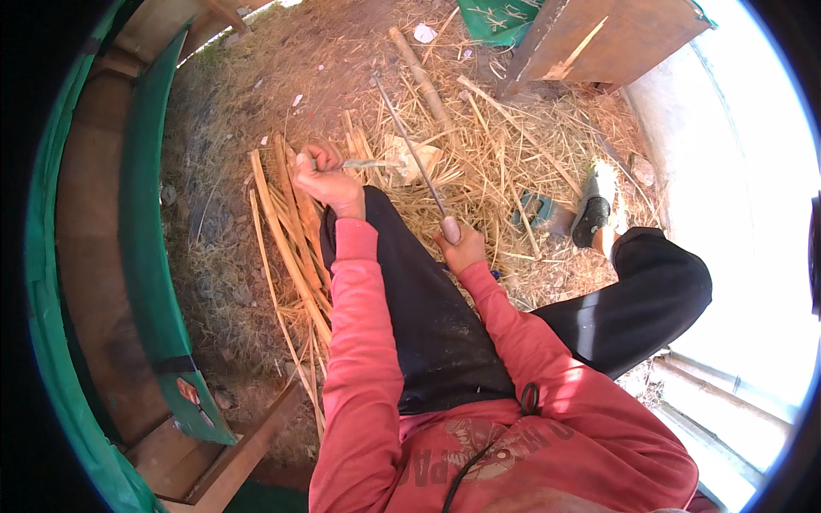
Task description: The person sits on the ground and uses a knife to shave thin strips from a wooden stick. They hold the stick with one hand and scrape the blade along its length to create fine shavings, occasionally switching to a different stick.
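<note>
My left hand (332, 181) is closed, fingers curled, above my left knee. From it a narrow flat greyish strip (369, 163), blade-like, points right; I cannot tell if it is metal or wood. My right hand (463, 250) grips the short pinkish handle of a long thin metal rod tool (416, 154), whose slim shaft slants up and left away from me to a small bent tip. The shaft passes close to the strip's far end; whether they touch is unclear. Behind that crossing lies a pale wood block (417, 161) among shavings.
Long split wood strips (286, 231) lie beside my left leg. Shavings (505, 171) and a round stick (423, 81) cover the ground ahead. A teal object (534, 208) sits by my right shoe (594, 205). Green-edged boards (150, 214) stand left, a wooden panel (599, 43) at far right.
</note>
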